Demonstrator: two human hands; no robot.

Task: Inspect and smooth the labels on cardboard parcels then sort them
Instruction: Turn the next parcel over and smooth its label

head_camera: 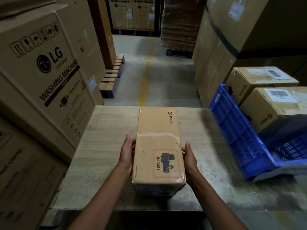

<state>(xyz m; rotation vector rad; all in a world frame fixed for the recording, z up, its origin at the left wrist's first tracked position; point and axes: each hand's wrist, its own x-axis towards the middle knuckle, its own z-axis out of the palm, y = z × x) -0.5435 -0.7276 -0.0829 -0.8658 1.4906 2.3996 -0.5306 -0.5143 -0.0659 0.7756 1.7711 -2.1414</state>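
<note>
When seen from above, parcel (157,146): long brown cardboard box, lying lengthwise down the middle of the table (106,146), near end close to the front edge.
Left hand (127,155): flat against the parcel's left side at the near half, fingers straight and pointing away, thumb touching the top edge; curled round nothing.
Right hand (189,156): same pose on the right side, palm pressed to the cardboard, fingers straight, thumb at the top edge.
Hazard label (166,163): red-hatched frame on the top face between the two hands, printed "UN 3481" beside a black battery-and-flame picture; lying flat.
Tape strip (157,134): pale, wrinkled band across the top face, level with the fingertips.
Print (170,117): "PICO" with a round logo, toward the far right corner of the top face.
Blue crate (235,130): plastic, lattice-walled, on the right side of the table, apart from the parcel.
Far box (259,80): brown, white barcode sticker on top, behind the crate's long wall.
Near box (279,112): alike, just this side of the far one; inside the crate or beyond it, cannot tell.
Washing-machine carton (41,77): large, stacked at the table's left.
Floor (166,72): grey aisle beyond the table, yellow line (144,83) down it, wooden pallet (113,77) at its left.
</note>
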